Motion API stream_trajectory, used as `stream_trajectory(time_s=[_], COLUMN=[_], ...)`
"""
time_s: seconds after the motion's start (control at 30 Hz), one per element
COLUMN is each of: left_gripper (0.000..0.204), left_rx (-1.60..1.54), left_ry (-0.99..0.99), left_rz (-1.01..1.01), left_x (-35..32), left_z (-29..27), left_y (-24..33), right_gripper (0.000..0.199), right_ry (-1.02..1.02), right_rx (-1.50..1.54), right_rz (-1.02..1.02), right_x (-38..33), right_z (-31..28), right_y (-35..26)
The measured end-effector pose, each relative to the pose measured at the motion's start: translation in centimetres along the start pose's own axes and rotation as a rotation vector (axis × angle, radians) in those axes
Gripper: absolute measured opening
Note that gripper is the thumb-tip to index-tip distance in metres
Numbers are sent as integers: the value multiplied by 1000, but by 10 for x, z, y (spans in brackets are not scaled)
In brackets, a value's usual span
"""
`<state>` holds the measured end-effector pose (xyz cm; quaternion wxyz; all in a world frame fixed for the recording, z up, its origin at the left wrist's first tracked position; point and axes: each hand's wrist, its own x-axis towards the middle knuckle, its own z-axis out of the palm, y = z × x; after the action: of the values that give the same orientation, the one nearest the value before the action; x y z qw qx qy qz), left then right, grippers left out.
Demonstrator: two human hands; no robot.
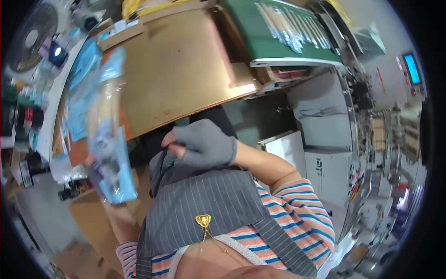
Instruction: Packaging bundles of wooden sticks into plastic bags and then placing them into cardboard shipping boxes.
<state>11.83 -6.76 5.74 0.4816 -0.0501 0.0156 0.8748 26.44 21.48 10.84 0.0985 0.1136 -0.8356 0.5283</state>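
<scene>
- We see the left hand (95, 169) low at the left, gloved in grey, closed around the lower end of a stack of flat clear packets (108, 135) with blue card inside.
- The packets stand nearly upright in that hand, blurred, their tops rising in front of the left edge of the table (186, 69).
- The right hand (200, 145), also in a grey fingerless glove, is curled at the chest; its thumb and fingers pinch the top edge of the striped apron (204, 204).
- A gold pin (203, 220) sits on the apron's bib, over a striped shirt (297, 218).
- More blue packets (83, 69) lie on the table's left side, near a fan (30, 35).
- A green conveyor (283, 30) carries rows of long clear packets beyond the table.
</scene>
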Motion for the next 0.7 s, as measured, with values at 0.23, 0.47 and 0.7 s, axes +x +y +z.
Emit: stream_trajectory(time_s=[0.23,0.47,0.7], left_gripper=[50,43,32], left_rx=[397,254,329], left_ry=[284,1070,1024], left_rz=[626,988,704], left_x=[-229,-355,-356], left_z=[22,-47,-252], left_y=[9,-52,33], right_gripper=[20,18,20], right_ry=[-233,-399,-279], right_rx=[66,111,-2], right_rz=[253,313,305], right_x=[39,66,76], right_z=[44,108,108], right_y=[18,15,2])
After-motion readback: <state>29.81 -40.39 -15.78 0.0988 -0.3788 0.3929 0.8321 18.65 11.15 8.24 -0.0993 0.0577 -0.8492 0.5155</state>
